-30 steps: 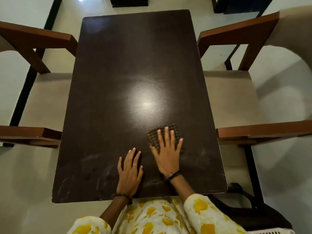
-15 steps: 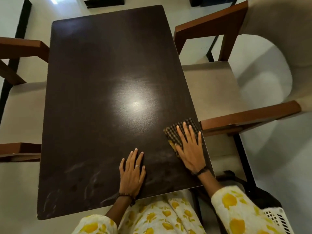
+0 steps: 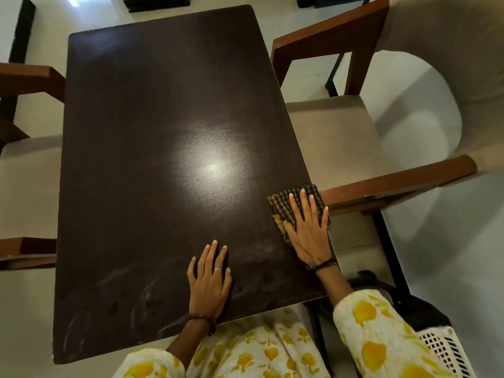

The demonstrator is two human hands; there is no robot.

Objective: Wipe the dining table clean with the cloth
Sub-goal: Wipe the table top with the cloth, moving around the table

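A dark brown dining table [image 3: 152, 126] fills the middle of the view, with pale smears across its near left part. A folded checked cloth [image 3: 283, 203] lies at the table's right edge. My right hand [image 3: 308, 230] presses flat on it, fingers spread and pointing away from me, covering most of the cloth. My left hand [image 3: 208, 279] rests flat on the bare tabletop near the front edge, fingers apart, holding nothing. A bright light reflection sits mid-table.
A wooden armchair with a beige seat [image 3: 335, 137] stands tight against the table's right side, its armrest [image 3: 395, 184] just beyond the cloth. Another armchair [image 3: 24, 170] stands on the left. A white perforated basket [image 3: 441, 350] sits at lower right on the floor.
My right hand has slid the cloth rightwards from the near middle of the table to its right edge. My left hand has stayed flat in place.
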